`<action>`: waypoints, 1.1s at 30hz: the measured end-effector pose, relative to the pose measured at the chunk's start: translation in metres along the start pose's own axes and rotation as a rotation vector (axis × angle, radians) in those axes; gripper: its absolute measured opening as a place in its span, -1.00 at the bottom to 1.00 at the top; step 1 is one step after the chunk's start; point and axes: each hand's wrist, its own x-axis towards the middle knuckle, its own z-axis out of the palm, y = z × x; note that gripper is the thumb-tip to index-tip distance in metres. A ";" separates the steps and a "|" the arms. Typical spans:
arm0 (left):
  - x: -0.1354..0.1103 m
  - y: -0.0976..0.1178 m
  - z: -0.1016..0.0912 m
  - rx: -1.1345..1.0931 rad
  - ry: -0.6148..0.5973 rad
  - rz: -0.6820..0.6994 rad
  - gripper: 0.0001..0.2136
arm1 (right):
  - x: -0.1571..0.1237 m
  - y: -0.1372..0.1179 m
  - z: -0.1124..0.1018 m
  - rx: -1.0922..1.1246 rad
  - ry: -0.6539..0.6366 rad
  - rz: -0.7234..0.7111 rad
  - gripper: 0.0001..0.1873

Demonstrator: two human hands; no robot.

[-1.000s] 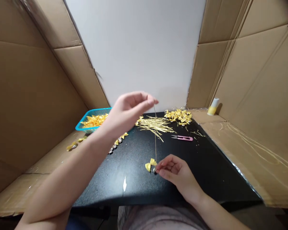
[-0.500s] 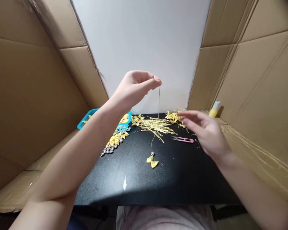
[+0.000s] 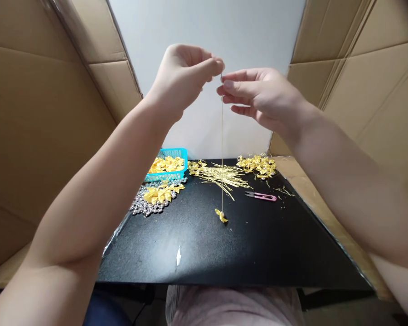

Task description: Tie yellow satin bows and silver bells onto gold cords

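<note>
My left hand (image 3: 193, 74) is raised, thumb and forefinger pinching the top of a thin yellow cord (image 3: 222, 145). The short stretch just under those fingertips looks darker and straighter, perhaps a needle; it is too fine to be sure. Just below, my right hand (image 3: 255, 93) closes thumb and fingers around the same strand, its lower fingers spread. From the cord's bottom end hangs a small yellow ribbon bow (image 3: 221, 216) with a silvery bead (image 3: 222, 213) at its top. The cord is taut and nearly vertical in front of the white panel.
Behind lies a bundle of cut yellow cords (image 3: 224, 177), with pink thread snips (image 3: 261, 196) to its right. Corded bows (image 3: 258, 165) are heaped back right. At left are a blue basket (image 3: 185, 163) of bows, loose bows (image 3: 159, 194) and silver beads (image 3: 143, 206). Cardboard walls (image 3: 370, 90) flank the table.
Both hands have risen. The right hand came up and left from beside the corded bows to the strand. The cord now hangs straight, and the bow has turned edge-on.
</note>
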 end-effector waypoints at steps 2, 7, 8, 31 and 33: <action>0.002 -0.003 0.000 -0.027 0.014 0.090 -0.83 | 0.004 0.001 0.001 -0.010 -0.007 0.028 -0.87; -0.003 -0.017 0.009 -0.088 -0.010 0.064 -0.85 | 0.008 0.019 0.008 0.022 -0.029 0.004 -0.88; -0.005 -0.021 0.011 -0.091 -0.007 0.038 -0.88 | 0.007 0.025 0.009 0.032 -0.028 0.007 -0.89; -0.203 -0.118 0.103 0.540 -0.565 -0.384 -0.63 | -0.031 0.016 0.002 0.123 0.083 -0.062 -0.93; -0.199 -0.120 0.105 0.516 -0.570 -0.376 -0.73 | -0.028 0.013 0.003 0.131 0.064 -0.060 -0.93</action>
